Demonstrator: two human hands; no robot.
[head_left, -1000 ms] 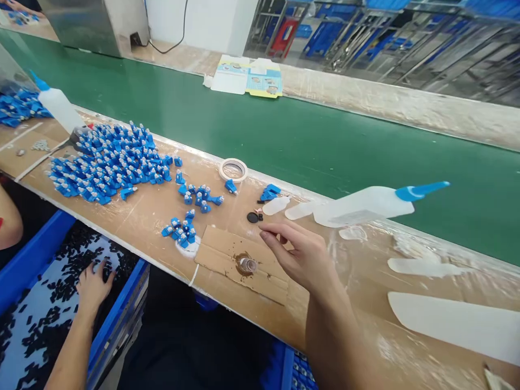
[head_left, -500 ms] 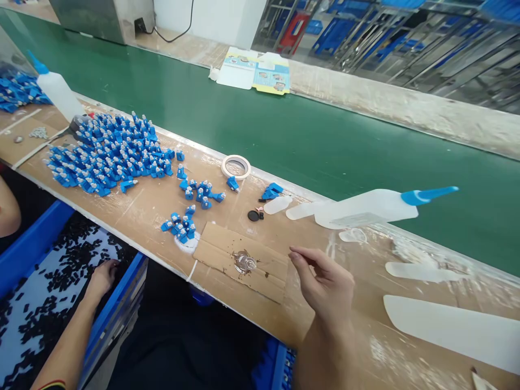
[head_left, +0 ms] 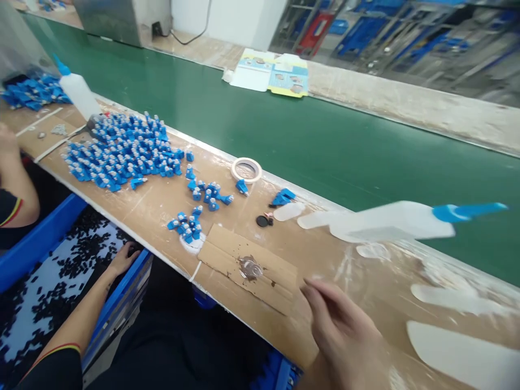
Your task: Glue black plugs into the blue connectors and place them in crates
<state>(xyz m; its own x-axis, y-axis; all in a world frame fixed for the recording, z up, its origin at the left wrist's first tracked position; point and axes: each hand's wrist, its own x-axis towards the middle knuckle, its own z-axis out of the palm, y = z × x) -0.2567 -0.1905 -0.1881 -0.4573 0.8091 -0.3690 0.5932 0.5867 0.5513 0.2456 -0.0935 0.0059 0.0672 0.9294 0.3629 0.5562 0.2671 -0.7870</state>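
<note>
My left hand (head_left: 124,260) is at the right end of a blue bin (head_left: 44,230) of small black parts, its fingers curled round a black piece. Over the brown tabletop, my right hand (head_left: 345,330) has thumb and forefinger pinched together; whatever is between the tips is too small to make out. Just left of it lies a cardboard piece (head_left: 227,252) bearing a clear, wet-looking blob (head_left: 251,268). Small blue parts with pale tips (head_left: 189,225) stand in a cluster beyond the cardboard's left end, with a large group (head_left: 125,149) farther left.
A tape roll (head_left: 246,170), a black disc (head_left: 262,221) and a lying white bottle (head_left: 390,219) are beyond the cardboard. Another bottle (head_left: 79,95) leans at the left. A green belt (head_left: 325,146) runs behind. Another person's arm (head_left: 18,184) is at far left.
The view has shifted, moving the table items rightward in the picture. My left hand has lifted slightly toward the bin's edge, its fingers now round a black piece. My right hand stays pinched, nearer the bottom.
</note>
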